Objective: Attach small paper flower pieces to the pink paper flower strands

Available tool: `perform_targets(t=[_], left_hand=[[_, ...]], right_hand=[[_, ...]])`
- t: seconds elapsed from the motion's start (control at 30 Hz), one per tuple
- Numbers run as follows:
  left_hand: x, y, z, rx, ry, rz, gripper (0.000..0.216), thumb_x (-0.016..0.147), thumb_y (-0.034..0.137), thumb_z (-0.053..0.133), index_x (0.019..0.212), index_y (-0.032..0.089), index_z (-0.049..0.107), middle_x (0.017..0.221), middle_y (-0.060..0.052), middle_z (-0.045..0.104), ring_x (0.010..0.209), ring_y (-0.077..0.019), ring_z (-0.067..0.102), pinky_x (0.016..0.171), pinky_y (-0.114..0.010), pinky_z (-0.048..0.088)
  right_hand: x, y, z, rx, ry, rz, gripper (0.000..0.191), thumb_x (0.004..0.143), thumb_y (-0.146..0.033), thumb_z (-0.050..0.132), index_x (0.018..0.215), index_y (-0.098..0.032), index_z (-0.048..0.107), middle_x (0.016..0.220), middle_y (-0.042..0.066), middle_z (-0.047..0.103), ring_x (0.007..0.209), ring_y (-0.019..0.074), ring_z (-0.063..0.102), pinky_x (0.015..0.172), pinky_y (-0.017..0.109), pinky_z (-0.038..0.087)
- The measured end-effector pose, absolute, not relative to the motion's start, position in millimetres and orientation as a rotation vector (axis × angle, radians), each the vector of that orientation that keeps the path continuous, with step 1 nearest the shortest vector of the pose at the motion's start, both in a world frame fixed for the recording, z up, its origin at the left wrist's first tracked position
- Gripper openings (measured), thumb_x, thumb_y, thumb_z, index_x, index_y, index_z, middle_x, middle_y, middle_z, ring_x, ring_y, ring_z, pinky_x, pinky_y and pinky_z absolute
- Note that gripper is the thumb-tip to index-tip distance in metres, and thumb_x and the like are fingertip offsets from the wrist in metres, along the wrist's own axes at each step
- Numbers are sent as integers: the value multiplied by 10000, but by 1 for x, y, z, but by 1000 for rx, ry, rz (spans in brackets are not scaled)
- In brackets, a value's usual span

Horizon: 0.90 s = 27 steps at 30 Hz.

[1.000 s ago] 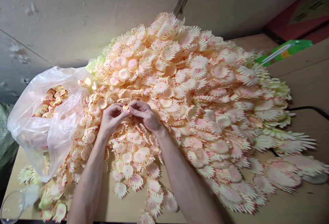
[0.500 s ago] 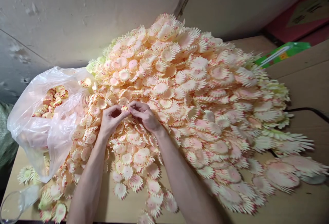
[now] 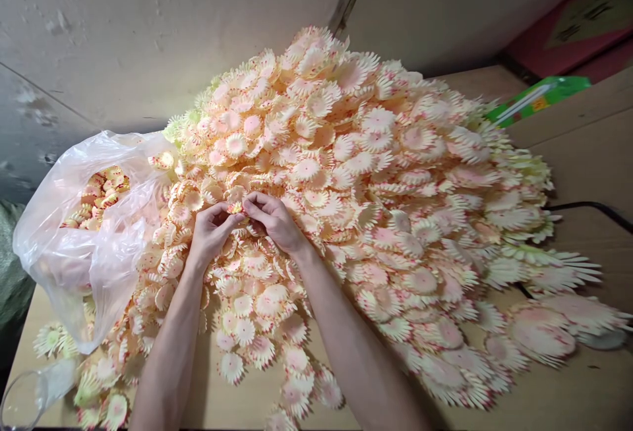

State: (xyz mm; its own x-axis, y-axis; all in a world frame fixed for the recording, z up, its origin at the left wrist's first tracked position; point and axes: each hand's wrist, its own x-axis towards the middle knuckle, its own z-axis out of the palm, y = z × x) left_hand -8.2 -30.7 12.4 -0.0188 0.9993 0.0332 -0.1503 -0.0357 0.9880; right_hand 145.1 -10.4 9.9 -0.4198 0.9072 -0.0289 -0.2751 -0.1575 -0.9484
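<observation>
Both of my hands meet over the near side of a large heap of artificial flower petal pieces [image 3: 366,161], pale pink and cream with red-tipped fringed edges. Between the fingertips is one small petal piece [image 3: 234,207], yellowish with red tips. My left hand [image 3: 211,230] pinches it from the left, thumb and index finger closed. From the other side my right hand [image 3: 274,220] grips its edge, fingers curled. The piece's underside is hidden by the fingers. Several loose petal pieces [image 3: 244,329] lie on the table just below my hands.
To the left sits a translucent plastic bag [image 3: 49,220] with curled petal pieces inside. A clear cup [image 3: 22,398] lies at the front left corner of the table [image 3: 208,391]. On the right are a green packet [image 3: 544,98], cardboard [image 3: 588,167] and a black cable [image 3: 603,208]. A wall [image 3: 173,35] stands behind.
My hands have shifted only slightly, and more of the small petal piece shows between the fingertips. The whole view has moved a little; the heap and bag look the same.
</observation>
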Motion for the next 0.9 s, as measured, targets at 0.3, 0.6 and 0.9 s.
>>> perform_targets(t=[0.3,0.6,0.9], left_hand=[[-7,-31,18,1141,1078,1308,295,630,385,873,694,141,720,729,-15,645,659,-101,591,617,-203,503],[-11,-30,9,1155,1104,1324,272,719,415,805,731,149,750,826,-59,712,702,-133,644,678,-245,555],[-12,-32,16,1182,1180,1317,290,760,432,776,741,147,726,781,-45,707,687,-119,638,659,-220,541]], right_hand=[[145,-10,10,-826,-1172,1723,314,848,-495,665,767,-208,564,581,-68,417,462,71,334,442,227,256],[142,-7,11,-759,-980,1747,341,801,-491,719,747,-203,545,635,-51,483,516,72,380,460,206,296],[147,-8,15,-714,-1172,1690,329,855,-526,664,792,-211,595,640,-37,509,541,87,438,504,228,343]])
